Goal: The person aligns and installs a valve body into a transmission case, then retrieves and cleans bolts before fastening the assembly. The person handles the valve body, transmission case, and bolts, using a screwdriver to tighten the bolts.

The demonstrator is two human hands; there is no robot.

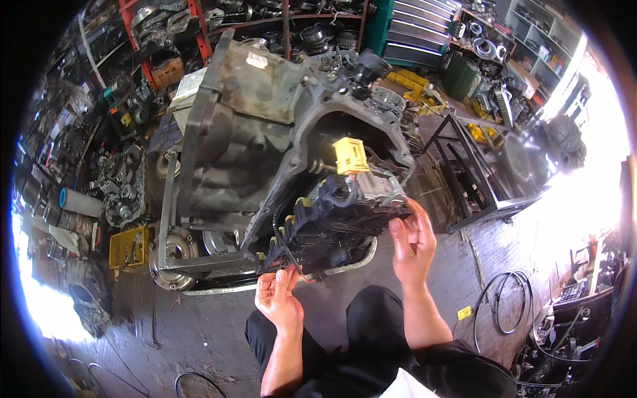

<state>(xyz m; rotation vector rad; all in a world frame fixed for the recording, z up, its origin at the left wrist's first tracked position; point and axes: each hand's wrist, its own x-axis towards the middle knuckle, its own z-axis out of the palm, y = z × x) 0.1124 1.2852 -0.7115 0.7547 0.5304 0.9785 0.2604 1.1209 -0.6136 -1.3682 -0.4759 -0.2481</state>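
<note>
At frame centre, the valve body [332, 224], probably heavy and stiff, tilted at the gearbox housing [232, 136]; its yellow connector [350, 156] looked fragile, its ends better holds. The left hand [281, 304] pinched its lower-left end; the right hand [415, 249], fingers loosely bent, held its right corner.

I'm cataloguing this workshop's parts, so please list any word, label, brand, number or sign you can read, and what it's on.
No text is readable in this view.
White label on the metal casing: too small and blurred.
Yellow tag on the floor: too small.
Yellow connector and dark unit: no legible marking.
</note>
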